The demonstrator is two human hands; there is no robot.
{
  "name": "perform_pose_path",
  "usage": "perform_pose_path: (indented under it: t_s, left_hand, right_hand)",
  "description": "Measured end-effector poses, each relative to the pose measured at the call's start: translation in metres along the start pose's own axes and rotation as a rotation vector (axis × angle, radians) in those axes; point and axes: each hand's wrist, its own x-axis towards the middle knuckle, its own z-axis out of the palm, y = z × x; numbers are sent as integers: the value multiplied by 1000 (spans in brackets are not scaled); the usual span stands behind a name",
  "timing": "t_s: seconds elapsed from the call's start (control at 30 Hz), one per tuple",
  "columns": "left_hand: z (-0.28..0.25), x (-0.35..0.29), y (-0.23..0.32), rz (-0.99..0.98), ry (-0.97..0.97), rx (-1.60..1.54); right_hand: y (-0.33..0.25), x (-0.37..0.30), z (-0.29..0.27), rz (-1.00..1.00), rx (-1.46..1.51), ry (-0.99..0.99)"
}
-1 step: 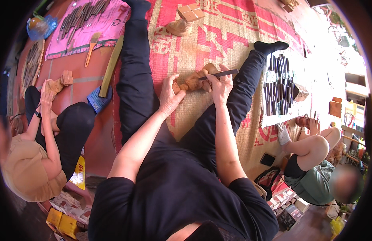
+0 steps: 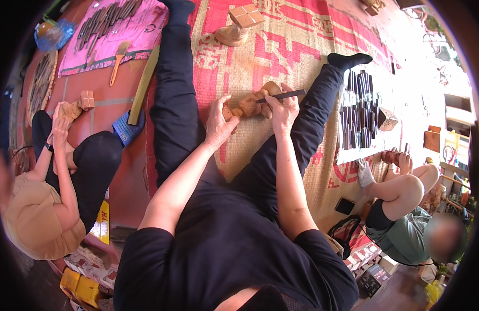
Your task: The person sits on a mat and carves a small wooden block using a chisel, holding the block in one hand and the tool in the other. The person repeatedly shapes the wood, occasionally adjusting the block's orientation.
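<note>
Between my spread legs I hold a brown wood carving [image 2: 248, 105] of rounded shapes, just above the mat. My left hand [image 2: 220, 123] grips its left end, fingers wrapped round it and thumb against the side. In my right hand [image 2: 284, 115] is a thin dark carving chisel [image 2: 291, 95]. The tool lies nearly level, its left tip touching or very close to the carving's surface. My right fingers pinch the shaft beside the carving's right end and hide part of both.
A red-and-tan woven mat [image 2: 219, 67] lies under me, with a carved wooden piece [image 2: 239, 26] ahead. Rows of dark chisels [image 2: 361, 109] lie at right; more tools [image 2: 102, 26] rest on pink cloth at left, near a brush [image 2: 118, 63]. People sit at both sides, holding carvings.
My right hand and the chisel have shifted very slightly to the left. Otherwise the hands and carving look the same.
</note>
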Motion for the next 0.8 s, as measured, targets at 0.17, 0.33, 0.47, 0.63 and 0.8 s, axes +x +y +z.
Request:
perform_pose_path:
  t_s: [0.17,0.33,0.47,0.63,0.8]
  left_hand:
    - [0,2,-3,-20,17,-13]
    - [0,-2,2,30,7,34]
    - [1,-2,3,26,10,31]
    - [-1,-3,4,46,14,36]
    - [-1,-5,4,47,23,32]
  right_hand:
    - [-34,-16,22,27,87,-42]
    - [-4,1,1,-184,-416,-24]
    - [1,-2,7,-142,-275,-113]
    - [-25,-6,13,-262,-663,-107]
    - [-30,2,14,-216,-682,-66]
